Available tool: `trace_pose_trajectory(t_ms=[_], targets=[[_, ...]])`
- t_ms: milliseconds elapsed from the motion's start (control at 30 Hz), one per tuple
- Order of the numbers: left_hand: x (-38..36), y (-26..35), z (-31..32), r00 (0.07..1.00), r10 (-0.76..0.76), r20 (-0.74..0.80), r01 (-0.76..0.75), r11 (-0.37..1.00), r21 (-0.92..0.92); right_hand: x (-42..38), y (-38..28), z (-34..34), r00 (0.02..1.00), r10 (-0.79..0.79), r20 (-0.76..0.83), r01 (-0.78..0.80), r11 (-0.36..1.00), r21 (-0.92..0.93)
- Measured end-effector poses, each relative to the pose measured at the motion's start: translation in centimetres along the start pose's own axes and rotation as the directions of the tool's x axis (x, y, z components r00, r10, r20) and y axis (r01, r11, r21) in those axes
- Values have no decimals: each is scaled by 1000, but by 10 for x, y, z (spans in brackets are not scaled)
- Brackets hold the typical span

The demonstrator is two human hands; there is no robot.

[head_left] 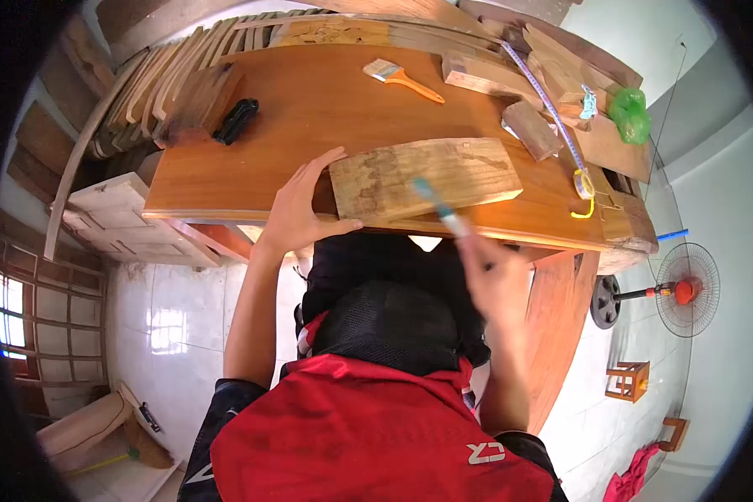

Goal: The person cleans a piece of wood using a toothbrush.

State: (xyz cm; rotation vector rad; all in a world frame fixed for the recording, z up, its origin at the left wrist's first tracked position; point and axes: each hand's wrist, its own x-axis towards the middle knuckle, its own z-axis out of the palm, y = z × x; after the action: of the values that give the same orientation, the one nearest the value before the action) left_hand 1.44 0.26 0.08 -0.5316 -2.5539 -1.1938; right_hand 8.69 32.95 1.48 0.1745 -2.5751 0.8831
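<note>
A thick wooden block [385, 180] with darker stains lies near the front edge of the wooden table [301, 100]. My left hand [299, 209] grips its left end, the fingers reaching along the far side and the thumb along the near edge. In my right hand [492, 272], closed and blurred by motion, is a slim brush [450, 216] that looks like a toothbrush, with a teal head and a pale handle. The brush head overlaps the block's top face near its middle.
Farther back lie a paintbrush [403, 79] with an orange handle and a black tool [237, 121]. Wood pieces [531, 130], a tape measure [582, 181] and a green plastic bag [630, 115] are at the right. A fan [686, 290] stands on the floor beyond.
</note>
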Motion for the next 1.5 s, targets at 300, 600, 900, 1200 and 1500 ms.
trace_pose_trajectory(t_ms=[300,600,900,1200,1500], targets=[[-3,2,0,999,-24,-26,23,1000,-9,-8,13,-2,1000,-4,16,4,1000,17],[0,-1,0,1000,-21,-6,21,1000,-11,13,54,-24,982,176,-67,-178,984,-25],[-2,-3,5,999,6,-46,-6,1000,8,-18,-34,25,982,-109,154,90,988,124],[-2,1,1,1000,-27,-15,27,1000,1,43,72,-38,965,256,-50,-253,868,-427],[-3,-8,2,1000,0,-26,0,1000,18,14,-1,-19,997,81,6,-79,982,-174]])
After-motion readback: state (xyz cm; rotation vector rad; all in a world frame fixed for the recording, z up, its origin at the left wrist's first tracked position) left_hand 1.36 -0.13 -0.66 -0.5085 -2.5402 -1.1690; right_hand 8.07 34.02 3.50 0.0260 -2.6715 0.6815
